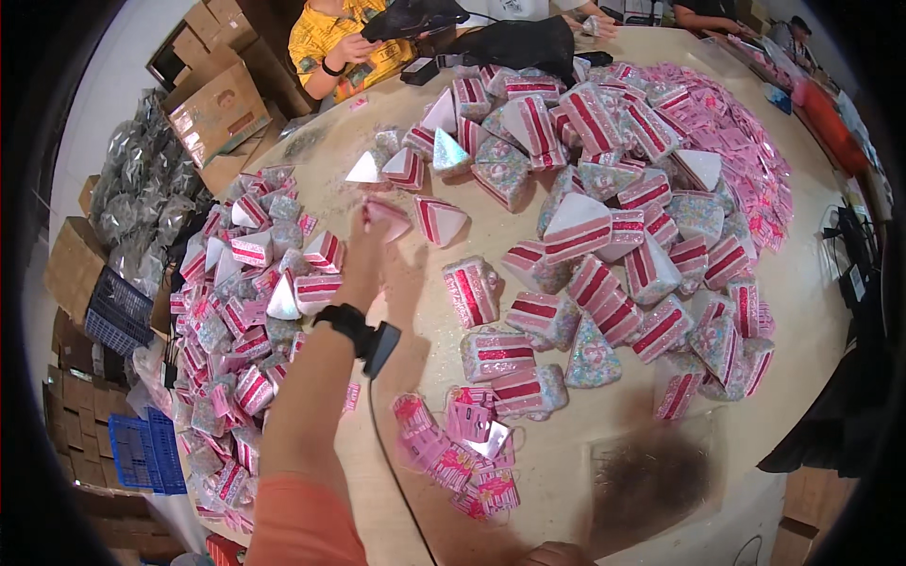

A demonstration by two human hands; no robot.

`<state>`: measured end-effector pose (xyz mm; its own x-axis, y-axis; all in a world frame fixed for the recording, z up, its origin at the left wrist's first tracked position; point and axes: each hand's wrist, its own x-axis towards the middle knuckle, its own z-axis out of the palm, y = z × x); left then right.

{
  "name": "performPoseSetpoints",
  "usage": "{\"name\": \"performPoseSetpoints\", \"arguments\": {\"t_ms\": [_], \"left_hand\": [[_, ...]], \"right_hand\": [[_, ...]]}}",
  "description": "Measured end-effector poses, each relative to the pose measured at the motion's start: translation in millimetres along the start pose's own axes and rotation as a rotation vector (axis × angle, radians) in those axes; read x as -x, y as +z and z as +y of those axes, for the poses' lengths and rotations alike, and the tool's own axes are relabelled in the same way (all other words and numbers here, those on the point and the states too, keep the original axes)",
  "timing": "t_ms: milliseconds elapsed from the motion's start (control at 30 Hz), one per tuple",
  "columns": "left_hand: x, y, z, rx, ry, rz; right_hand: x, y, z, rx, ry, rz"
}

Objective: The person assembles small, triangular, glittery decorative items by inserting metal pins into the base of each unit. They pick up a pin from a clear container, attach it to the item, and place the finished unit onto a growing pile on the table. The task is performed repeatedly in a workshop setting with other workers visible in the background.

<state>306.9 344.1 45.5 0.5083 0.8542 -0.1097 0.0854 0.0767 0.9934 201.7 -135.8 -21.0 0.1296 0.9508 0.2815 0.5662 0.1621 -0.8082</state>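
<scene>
My left arm stretches up the table, a black wrist strap with a small dark device and cable on it. At its end my left hand [370, 219] is closed on a pink-and-white toy cake slice [390, 219], both smeared by motion. Just right of it lies another toy cake slice [441, 221] with red and pink stripes. Beyond are white-topped slices [366, 168]. Only a dark, rounded bit of my right hand [557, 555] shows at the lower edge, its fingers hidden.
A big pile of glittery cake slices [604, 236] covers the right half, another pile [241, 330] the left edge. Pink tags [462, 453] lie near me, with more [736, 141] at far right. A clear plastic sheet [656, 476] lies lower right. A person in yellow [326, 47] sits opposite.
</scene>
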Motion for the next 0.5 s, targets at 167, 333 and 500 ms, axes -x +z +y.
{"name": "performPoseSetpoints", "arguments": {"t_ms": [167, 333, 500], "left_hand": [[4, 29, -54, -0.200, 0.149, -0.306], [1, 2, -41, -1.310, 0.552, 0.052], [-5, -82, -42, -1.942, 0.549, 0.095]], "right_hand": [[-5, -5, -4, 0.020, 0.028, -0.086], [-18, -13, -13, 0.018, 0.049, 0.006], [-9, -1, -4, -0.006, 0.052, -0.042]]}}
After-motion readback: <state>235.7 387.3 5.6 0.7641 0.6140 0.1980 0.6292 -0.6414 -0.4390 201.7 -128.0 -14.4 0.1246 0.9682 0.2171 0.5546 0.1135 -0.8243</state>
